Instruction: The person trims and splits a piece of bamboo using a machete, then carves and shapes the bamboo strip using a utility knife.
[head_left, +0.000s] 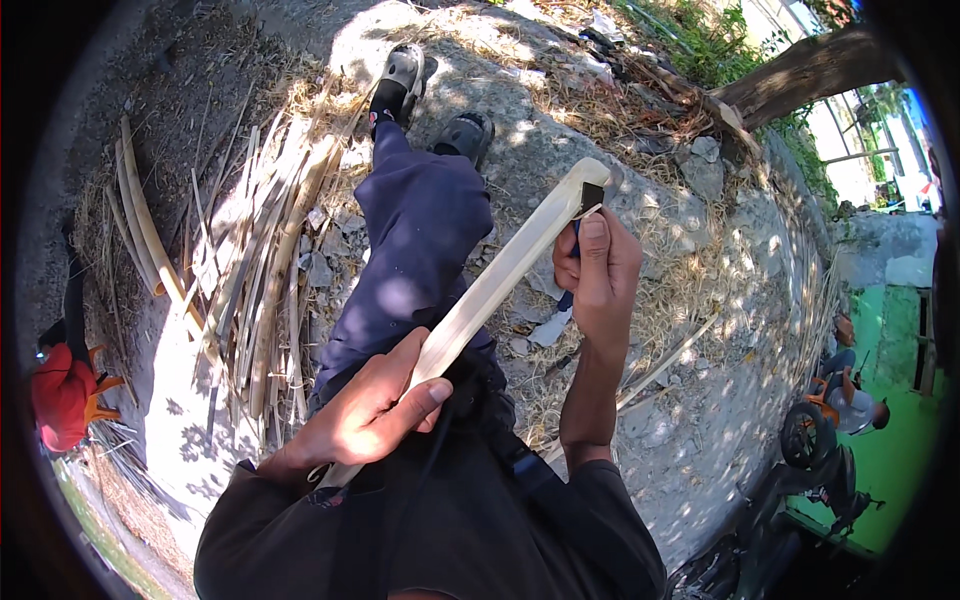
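Note:
A long pale stripped stick (pixel 510 270), flat-sided and fibrous, slants up across my lap from lower left to upper right. My left hand (pixel 375 405) is wrapped round its lower part, thumb on top. My right hand (pixel 605 265) is closed round a blue-handled knife (pixel 593 197), whose short dark blade sits against the right side of the stick's far end. The fingers hide much of the handle. Beneath the stick are my legs (pixel 410 230) in dark blue trousers, stretched forward over the ground.
A pile of cut sticks and strips (pixel 265 270) lies to my left, with curved poles (pixel 140 210) beyond. A thick tree trunk (pixel 810 75) leans in at the upper right. A person in red (pixel 62 395) sits at far left, another person (pixel 852 400) near a motorcycle (pixel 825 480) at right.

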